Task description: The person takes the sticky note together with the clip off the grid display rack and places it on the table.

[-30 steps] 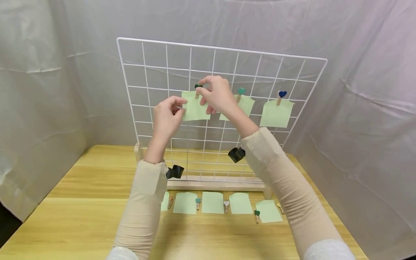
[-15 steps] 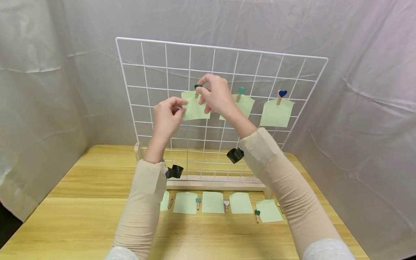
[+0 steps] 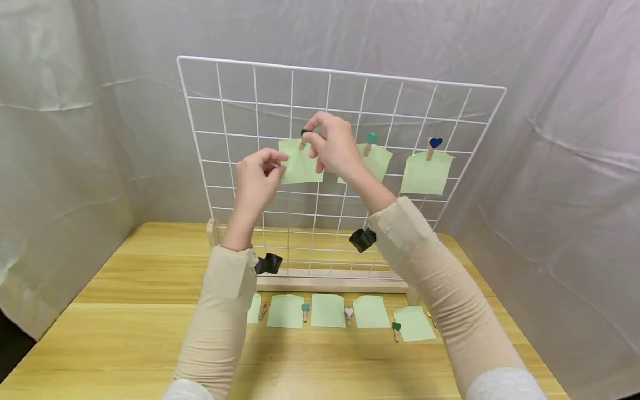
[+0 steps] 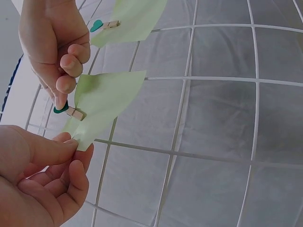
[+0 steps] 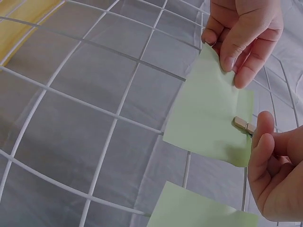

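Note:
A pale green paper note (image 3: 297,172) lies against the white wire grid panel (image 3: 240,134), left of two notes hanging there. My left hand (image 3: 257,178) pinches its left edge; in the left wrist view, thumb and fingers (image 4: 66,146) grip one corner. At the note's top edge sits a small wooden clothespin (image 4: 75,113) with a dark green heart. My right hand (image 3: 334,144) pinches the heart end of that clothespin. In the right wrist view the clothespin's wooden tip (image 5: 240,124) lies over the note's face, and the heart is hidden behind the fingers.
Hanging notes carry a teal-heart clothespin (image 3: 371,140) and a blue-heart clothespin (image 3: 434,145). Below, a row of loose notes (image 3: 327,310) lies on the wooden table (image 3: 125,344), with heart clothespins (image 3: 348,315) between them. A wooden base bar (image 3: 332,284) supports the grid.
Both hands keep their hold at nearly the same spots. My right hand's fingers have shifted very slightly, and the dark green heart is a little more covered by them.

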Demonstrator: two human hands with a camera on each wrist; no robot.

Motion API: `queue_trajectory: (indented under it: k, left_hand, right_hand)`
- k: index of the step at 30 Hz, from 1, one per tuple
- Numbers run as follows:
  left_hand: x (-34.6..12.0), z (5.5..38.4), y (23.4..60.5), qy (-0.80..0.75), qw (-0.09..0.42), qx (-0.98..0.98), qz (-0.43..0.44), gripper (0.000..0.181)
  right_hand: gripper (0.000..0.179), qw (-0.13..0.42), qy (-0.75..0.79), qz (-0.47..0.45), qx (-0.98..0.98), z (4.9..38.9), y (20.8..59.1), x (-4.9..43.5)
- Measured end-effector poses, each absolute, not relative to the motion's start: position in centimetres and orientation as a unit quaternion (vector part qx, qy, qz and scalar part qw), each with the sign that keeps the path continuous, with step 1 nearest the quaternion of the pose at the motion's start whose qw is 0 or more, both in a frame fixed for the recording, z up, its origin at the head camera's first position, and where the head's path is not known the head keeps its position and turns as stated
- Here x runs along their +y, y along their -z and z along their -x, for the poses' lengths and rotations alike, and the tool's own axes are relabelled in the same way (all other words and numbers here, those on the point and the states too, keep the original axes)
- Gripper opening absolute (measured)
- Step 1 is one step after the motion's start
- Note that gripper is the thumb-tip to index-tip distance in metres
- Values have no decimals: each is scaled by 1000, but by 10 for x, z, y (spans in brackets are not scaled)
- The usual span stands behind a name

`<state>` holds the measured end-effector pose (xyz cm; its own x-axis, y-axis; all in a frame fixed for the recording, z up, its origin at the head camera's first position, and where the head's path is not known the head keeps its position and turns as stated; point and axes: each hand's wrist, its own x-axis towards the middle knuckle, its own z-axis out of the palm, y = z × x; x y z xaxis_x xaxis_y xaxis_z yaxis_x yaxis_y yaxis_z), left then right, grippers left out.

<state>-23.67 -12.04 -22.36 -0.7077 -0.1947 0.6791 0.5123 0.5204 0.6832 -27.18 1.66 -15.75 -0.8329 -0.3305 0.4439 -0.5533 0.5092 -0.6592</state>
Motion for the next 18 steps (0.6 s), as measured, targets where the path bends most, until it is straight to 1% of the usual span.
queue_trajectory:
  k: [10,18]
  left_hand:
    - [-122,234,222,473,372,-792,100,13]
    - [-123,228,221,468,376,-792,114,13]
  right_hand:
    - [10,161,-442,-276,-838,270,160,16]
    - [12,216,-404,-300,-837,266,162,14]
